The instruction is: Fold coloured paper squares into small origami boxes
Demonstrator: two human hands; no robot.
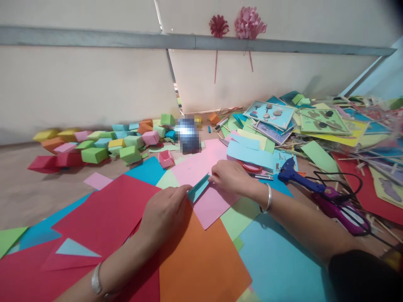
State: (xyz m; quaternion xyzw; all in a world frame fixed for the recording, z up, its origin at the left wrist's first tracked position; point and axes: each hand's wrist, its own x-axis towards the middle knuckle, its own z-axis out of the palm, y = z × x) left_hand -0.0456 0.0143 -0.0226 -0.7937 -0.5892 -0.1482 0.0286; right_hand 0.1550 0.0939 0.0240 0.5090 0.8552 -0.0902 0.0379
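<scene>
A small folded piece of blue paper [199,188] is pinched between my two hands, above a pink sheet [210,208]. My left hand [165,209] grips its lower left end with thumb and fingertips. At the upper right end, my right hand [231,177] closes on it with the fingers bent. Under and around my hands lie an orange sheet [204,256], red sheets [110,209] and a light blue sheet [283,256]. Scissors with red handles [251,167] and a cutter knife [263,177] lie just beyond my right wrist.
Several folded paper boxes [94,155] sit at the back left. On the right are a blue and purple glue gun [327,193] with a black cord, and a heap of picture cards [270,113] and sticks. Paper flowers [250,23] hang on a rail [126,38].
</scene>
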